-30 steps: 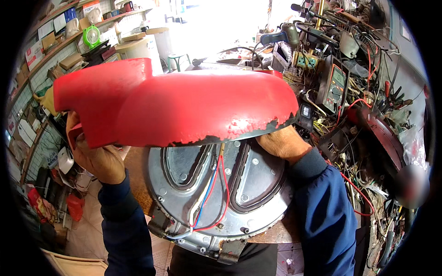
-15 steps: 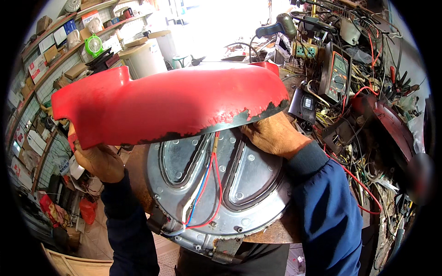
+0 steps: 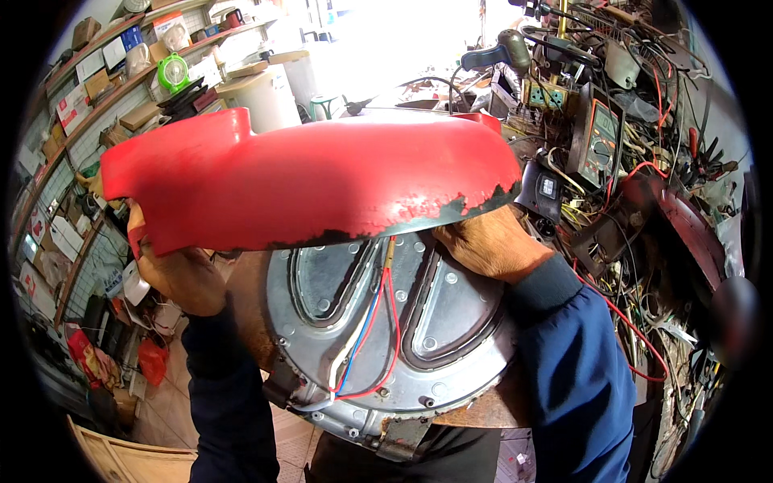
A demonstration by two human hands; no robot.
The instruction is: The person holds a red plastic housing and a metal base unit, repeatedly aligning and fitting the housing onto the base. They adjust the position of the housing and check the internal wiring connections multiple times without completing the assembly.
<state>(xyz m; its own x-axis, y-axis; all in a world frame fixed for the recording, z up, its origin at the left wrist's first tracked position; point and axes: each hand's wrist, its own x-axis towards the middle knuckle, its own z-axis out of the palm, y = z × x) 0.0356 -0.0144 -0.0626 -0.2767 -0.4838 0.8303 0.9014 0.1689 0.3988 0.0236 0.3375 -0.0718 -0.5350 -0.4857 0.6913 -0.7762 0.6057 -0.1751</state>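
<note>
Shell, red, chipped, is being held over round metal housing: one end being clasped by left hand; right hand being partly hidden beneath, closure untellable.

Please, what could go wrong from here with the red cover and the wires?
The wires pass out of sight behind the red cover; its lower edge might pinch or snag them.
That edge is chipped; knocking it against the metal housing might flake off more paint.
The left hand grips one end, while the right hand is at the lower edge, fingers partly hidden; a slip could drop the cover.
</note>
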